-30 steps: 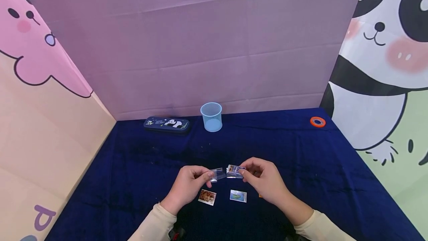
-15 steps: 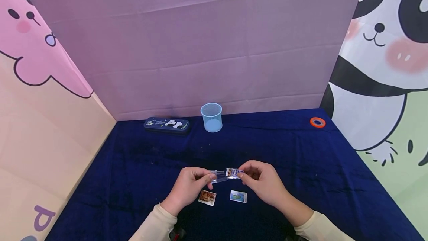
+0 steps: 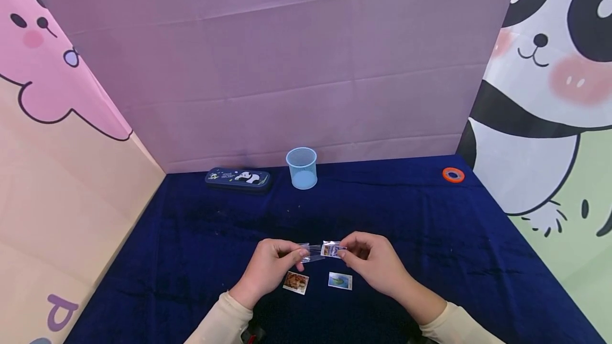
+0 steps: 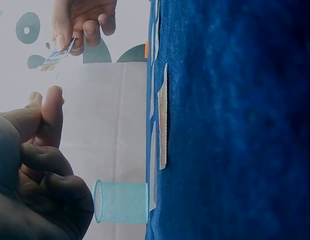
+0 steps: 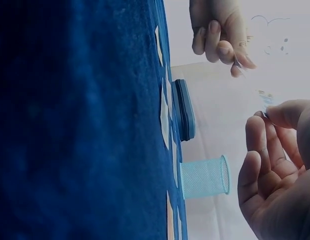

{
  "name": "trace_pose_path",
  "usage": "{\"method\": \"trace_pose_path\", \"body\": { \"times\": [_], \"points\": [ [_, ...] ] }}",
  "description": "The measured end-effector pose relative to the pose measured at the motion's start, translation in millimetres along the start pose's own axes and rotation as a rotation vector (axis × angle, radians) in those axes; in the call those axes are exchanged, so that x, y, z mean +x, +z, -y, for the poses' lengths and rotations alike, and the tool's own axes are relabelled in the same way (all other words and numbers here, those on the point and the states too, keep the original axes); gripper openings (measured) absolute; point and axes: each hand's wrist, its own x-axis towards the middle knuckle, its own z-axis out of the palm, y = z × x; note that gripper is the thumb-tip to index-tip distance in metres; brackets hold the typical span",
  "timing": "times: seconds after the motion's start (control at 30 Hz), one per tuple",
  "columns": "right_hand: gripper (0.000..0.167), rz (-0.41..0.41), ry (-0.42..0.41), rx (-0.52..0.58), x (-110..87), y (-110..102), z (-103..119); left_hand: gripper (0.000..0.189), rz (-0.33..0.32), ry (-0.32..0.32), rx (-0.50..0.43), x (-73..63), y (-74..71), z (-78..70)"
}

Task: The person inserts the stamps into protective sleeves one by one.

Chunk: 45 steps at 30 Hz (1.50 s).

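Note:
In the head view my left hand [image 3: 278, 264] pinches a small clear plastic sleeve [image 3: 313, 253] between thumb and fingers. My right hand [image 3: 375, 259] pinches a small postage stamp [image 3: 331, 249] with a printed picture, at the sleeve's right end. Whether the stamp's edge lies inside the sleeve I cannot tell. The left wrist view shows the held stamp [image 4: 56, 56] tilted above the table, its far end under the right thumb. A brown stamp [image 3: 296, 283] and a blue-green stamp [image 3: 340, 281] lie on the cloth below the hands.
A light blue mesh cup [image 3: 302, 169] stands at the back, right of a dark blue panda pencil case [image 3: 238, 180]. An orange tape roll [image 3: 453, 175] lies at the back right. Dark blue cloth [image 3: 191, 259] covers the table; printed fabric walls rise around it.
My right hand has moved slightly left and down, bringing the stamp closer to the sleeve. The left hand stays nearly still. An orange edge beneath the right hand has gone out of sight.

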Motion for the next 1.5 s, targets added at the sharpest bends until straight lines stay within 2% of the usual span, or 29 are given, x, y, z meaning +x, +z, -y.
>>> {"method": "trace_pose_path", "body": {
  "times": [0.6,0.97,1.33,1.5],
  "points": [
    [0.006,0.016,-0.024,-0.03,1.2,0.7,-7.0,0.023,0.021,0.025,-0.016,0.7,-1.2,0.8],
    [0.007,0.037,-0.034,-0.026,1.1,0.2,-7.9,0.016,0.041,0.021,-0.049,0.6,0.9,-0.5],
    [0.01,0.027,-0.047,-0.039,-0.5,0.2,-10.0,0.022,0.116,0.091,-0.117,0.4,6.1,3.7],
    [0.011,0.019,-0.053,-0.034,-0.9,0.2,-10.3,0.024,0.103,0.123,-0.082,-0.6,5.3,4.2]
  ]
}}
